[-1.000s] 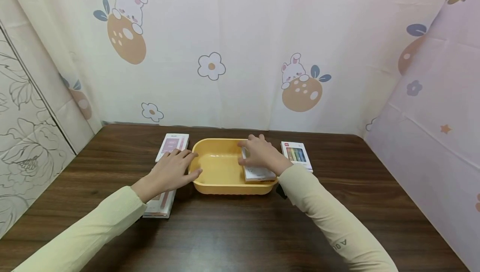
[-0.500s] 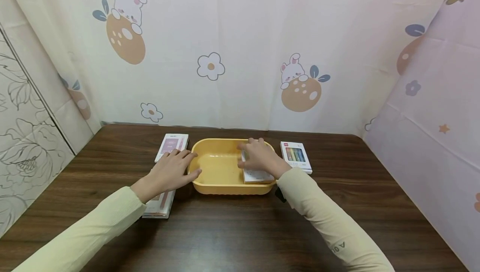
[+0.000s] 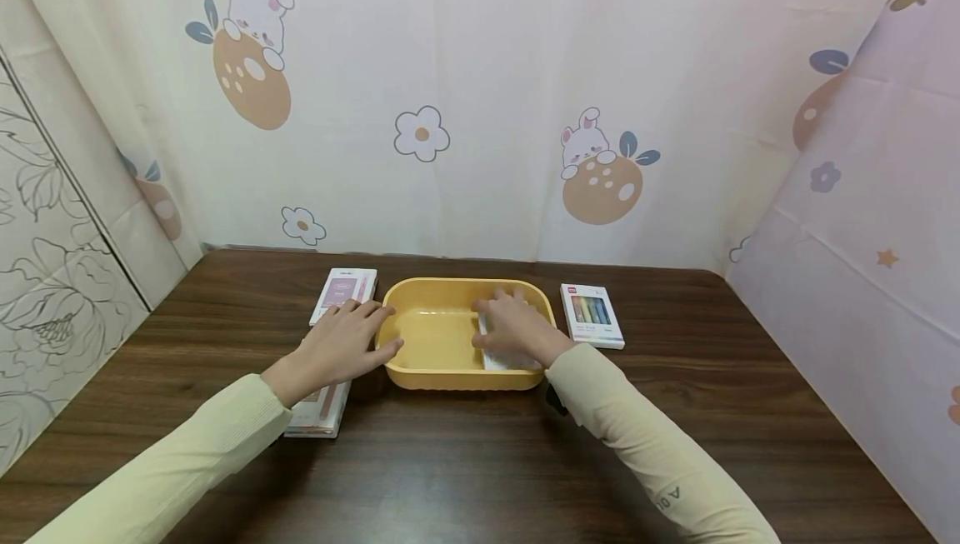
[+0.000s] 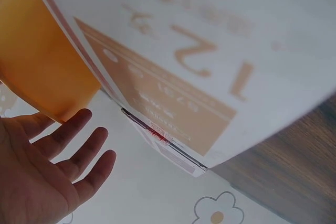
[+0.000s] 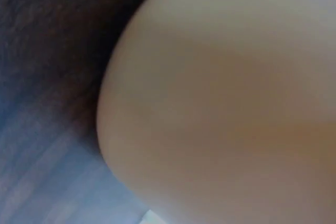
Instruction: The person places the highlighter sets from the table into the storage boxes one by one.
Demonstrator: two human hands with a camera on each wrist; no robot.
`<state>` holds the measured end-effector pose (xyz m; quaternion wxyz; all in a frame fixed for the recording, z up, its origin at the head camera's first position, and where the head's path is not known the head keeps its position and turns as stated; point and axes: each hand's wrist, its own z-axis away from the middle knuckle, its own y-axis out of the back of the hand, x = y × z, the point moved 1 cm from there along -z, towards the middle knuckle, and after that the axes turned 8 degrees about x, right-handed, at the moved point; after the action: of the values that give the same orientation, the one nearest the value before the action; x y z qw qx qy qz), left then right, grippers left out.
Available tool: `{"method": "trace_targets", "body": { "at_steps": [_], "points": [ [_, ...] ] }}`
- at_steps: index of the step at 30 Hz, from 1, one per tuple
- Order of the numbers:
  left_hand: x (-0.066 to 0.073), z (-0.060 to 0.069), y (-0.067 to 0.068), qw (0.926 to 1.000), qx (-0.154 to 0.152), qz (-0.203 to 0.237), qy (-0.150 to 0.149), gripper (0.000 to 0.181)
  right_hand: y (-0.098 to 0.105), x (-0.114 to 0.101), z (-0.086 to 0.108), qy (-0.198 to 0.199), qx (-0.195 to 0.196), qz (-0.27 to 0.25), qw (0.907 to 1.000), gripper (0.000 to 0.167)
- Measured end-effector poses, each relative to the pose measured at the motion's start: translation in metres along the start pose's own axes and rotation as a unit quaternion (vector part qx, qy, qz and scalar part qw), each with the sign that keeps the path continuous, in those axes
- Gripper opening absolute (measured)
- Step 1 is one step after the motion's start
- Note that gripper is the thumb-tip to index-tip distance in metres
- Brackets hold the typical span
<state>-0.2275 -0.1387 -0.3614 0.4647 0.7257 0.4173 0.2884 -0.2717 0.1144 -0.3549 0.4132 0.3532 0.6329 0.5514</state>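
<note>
A yellow plastic tray (image 3: pixel 435 344) stands on the table in the head view. Inside its right end lies a flat white box (image 3: pixel 501 359), largely covered by my right hand (image 3: pixel 513 329), which holds it from above with thumb and fingers spread along it. My left hand (image 3: pixel 345 340) rests at the tray's left rim with loose, slightly bent fingers, also seen in the left wrist view as a palm with fingers (image 4: pixel 79 140) by the yellow wall (image 4: pixel 47 51). The right wrist view is blurred, filled by a smooth tan surface (image 5: pixel 220 108).
White boxes with pink print lie left of the tray, one farther back (image 3: pixel 345 287) and one nearer (image 3: pixel 318 411), partly under my left arm. Right of the tray lies a white box with coloured sticks pictured (image 3: pixel 592 315). A printed curtain (image 3: pixel 480 111) hangs behind the table.
My right hand has moved slightly left and down, and the white box with it, now deeper inside the tray's right end. The left hand keeps its place.
</note>
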Motion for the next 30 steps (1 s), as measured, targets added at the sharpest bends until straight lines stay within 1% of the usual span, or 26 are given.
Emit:
{"method": "trace_targets", "body": {
  "at_steps": [9, 16, 22, 30],
  "points": [
    [0.0, -0.0002, -0.0001, 1.0, -0.008, 0.002, 0.005, 0.057, -0.0043, -0.0009, 0.001, 0.005, -0.003, 0.009, 0.9999, 0.052],
    [-0.0005, -0.0005, -0.0004, 0.9999, -0.01, 0.003, 0.007, 0.057, -0.0047, -0.0022, 0.0004, -0.003, -0.011, 0.004, 0.9999, 0.05],
    [-0.0002, -0.0004, -0.0005, 0.9999, -0.012, 0.005, 0.009, 0.057, -0.0067, -0.0016, 0.0003, -0.009, -0.02, 0.001, 0.9998, 0.051],
    [0.0, 0.0001, -0.0014, 0.9998, -0.016, 0.007, 0.011, 0.057, -0.0073, 0.0001, 0.0015, -0.003, -0.02, 0.006, 0.9998, 0.054]
  ]
}}
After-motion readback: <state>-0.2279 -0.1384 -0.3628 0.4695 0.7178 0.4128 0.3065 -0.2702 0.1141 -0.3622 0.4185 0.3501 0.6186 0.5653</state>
